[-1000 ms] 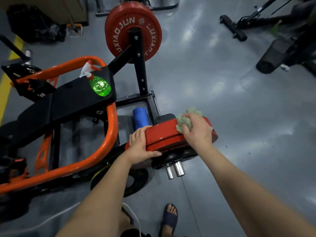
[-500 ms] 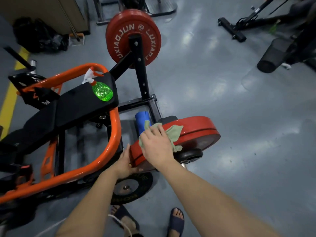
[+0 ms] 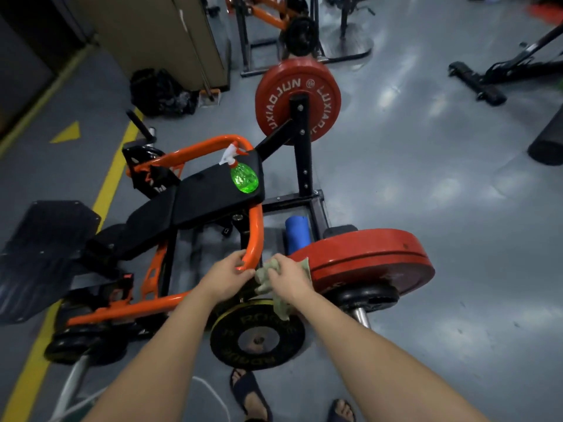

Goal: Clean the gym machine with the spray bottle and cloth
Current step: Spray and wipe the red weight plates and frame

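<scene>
Change, right hand: half a second ago the right hand (image 3: 289,277) pressed the cloth (image 3: 268,277) on the rim of the near red weight plate (image 3: 368,257); now it is off the plate, just left of it.
Change, left hand: the left hand (image 3: 227,275) has left the plate's lower edge and moved to the orange frame tube (image 3: 254,236).
Change, view: the camera now takes in more floor (image 3: 426,178) and more of the gym machine (image 3: 164,226).
Left hand pose: fingers curled over the tube's lower bend, thumb underneath, forearm reaching in from below.
Right hand pose: fingers bunched round the cloth, clamping it; one corner hangs down below the hand.
Hands together: side by side, nearly touching, the cloth between them.
Spray bottle: the green spray bottle (image 3: 244,178) lies on its side on the black seat pad (image 3: 210,193), white trigger head toward the tube's top curve, well apart from both hands.
Around: a blue roller (image 3: 297,236) stands between tube and near plate; a far red weight plate (image 3: 274,99) sits behind a black post.
In the way: a black plate (image 3: 257,339) lies flat on the floor under the hands, just beyond two sandalled feet (image 3: 249,394).
Floor mark: a yellow line (image 3: 112,178) runs along the left.
</scene>
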{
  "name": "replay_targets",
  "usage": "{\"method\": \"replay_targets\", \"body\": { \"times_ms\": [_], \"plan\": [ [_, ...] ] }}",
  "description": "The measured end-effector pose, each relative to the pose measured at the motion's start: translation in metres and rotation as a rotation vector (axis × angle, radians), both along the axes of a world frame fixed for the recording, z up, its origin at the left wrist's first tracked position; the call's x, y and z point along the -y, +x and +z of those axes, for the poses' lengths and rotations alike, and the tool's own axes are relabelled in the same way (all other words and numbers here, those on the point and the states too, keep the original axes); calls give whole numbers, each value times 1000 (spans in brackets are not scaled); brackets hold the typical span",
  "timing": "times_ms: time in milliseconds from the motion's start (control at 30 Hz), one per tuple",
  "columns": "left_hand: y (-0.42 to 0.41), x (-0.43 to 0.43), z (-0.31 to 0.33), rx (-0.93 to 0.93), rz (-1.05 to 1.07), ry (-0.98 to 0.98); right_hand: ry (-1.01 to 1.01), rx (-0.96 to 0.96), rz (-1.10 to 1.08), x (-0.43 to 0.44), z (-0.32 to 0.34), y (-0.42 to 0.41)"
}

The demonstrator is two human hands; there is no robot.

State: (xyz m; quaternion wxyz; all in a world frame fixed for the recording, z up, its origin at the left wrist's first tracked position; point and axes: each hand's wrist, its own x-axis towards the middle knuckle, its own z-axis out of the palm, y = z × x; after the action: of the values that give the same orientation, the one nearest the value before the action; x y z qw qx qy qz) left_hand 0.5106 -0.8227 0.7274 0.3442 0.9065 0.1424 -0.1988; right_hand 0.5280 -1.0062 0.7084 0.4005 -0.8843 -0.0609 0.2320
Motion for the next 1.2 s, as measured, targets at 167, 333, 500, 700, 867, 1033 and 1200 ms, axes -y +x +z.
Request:
{"method": "replay_targets", "body": {
  "times_ms": [167,333,500,700,867,1033,1200],
  "plan": [
    [30,-21,21,73,73,63,379,-165,-315,-5,38,35],
    [74,-36,14,97,92,-37,474,-295,-283,-20,50,63],
    [122,-70,-6,52,28,-111,409,-244,-416,-57,27,100],
    [196,-137,-31,25,78,-167,344,-233,-548,-92,-1,140],
    [263,-165,-49,32,221,-378,351,-210,-623,-111,-11,150],
    [306,-163,-90,61,141,-431,310,-119,-726,-119,-20,151],
    [352,-127,-101,139,199,-512,265,-50,-764,-118,-21,165]
  ]
}}
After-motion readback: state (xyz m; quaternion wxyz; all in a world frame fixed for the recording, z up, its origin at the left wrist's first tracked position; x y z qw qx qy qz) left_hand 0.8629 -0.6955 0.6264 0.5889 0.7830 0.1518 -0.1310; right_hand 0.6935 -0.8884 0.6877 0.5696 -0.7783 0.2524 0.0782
